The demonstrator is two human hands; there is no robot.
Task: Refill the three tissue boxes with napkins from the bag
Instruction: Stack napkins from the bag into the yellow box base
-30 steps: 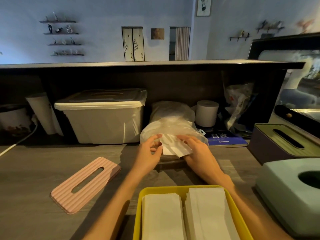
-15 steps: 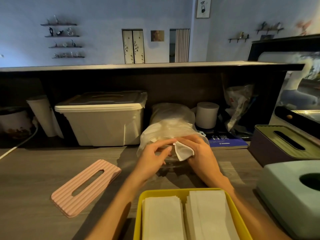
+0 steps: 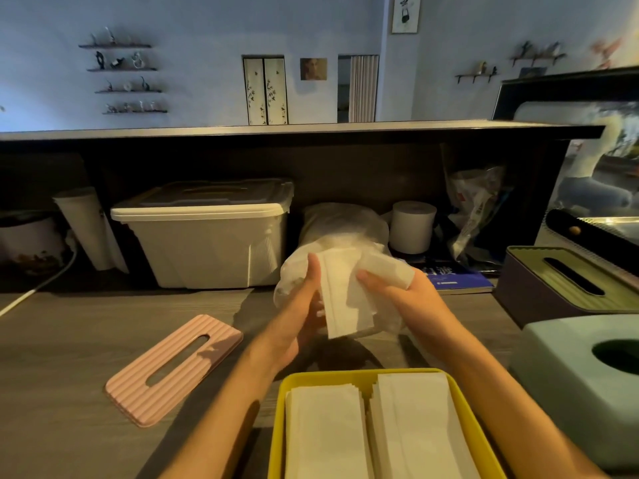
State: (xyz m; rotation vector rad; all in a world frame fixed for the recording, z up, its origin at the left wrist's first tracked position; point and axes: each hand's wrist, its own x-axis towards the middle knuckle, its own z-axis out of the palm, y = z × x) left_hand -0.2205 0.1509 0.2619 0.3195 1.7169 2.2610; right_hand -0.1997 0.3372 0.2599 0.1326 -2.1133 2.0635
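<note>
On the left of the counter (image 3: 69, 357), wood-grained and matt, lay the pink lid (image 3: 174, 368): flat, ribbed, round-cornered, with a long slot down its middle. Behind it stood a pale plastic bin (image 3: 204, 236) with a clip-on lid.

At centre, your left hand (image 3: 301, 305) cupped the left side of a bunch of napkins (image 3: 342, 299), fingers curled round it, just in front of the bag (image 3: 332, 236), a thin, crinkled, translucent plastic sack. Your right hand (image 3: 404, 292) pinched the same bunch from the right, thumb over the top sheet. So both grips were closed on the napkins, held clear of the counter. The sheets looked soft, white and loosely folded, their lower edges uneven.

Near you, the yellow box (image 3: 280, 409) sat open, two neat stacks already inside it side by side.

To the right stood the green box (image 3: 567, 382), smooth with an oval hole in its top, and beyond it the dark box (image 3: 529, 295) under a ribbed olive lid.

The risk, as I judged it: the bunch was ragged, so loose sheets could slip free or crumple as you carried it. The yellow box looked nearly full across, so forcing more in might buckle the stacks and keep the pink lid from seating.
</note>
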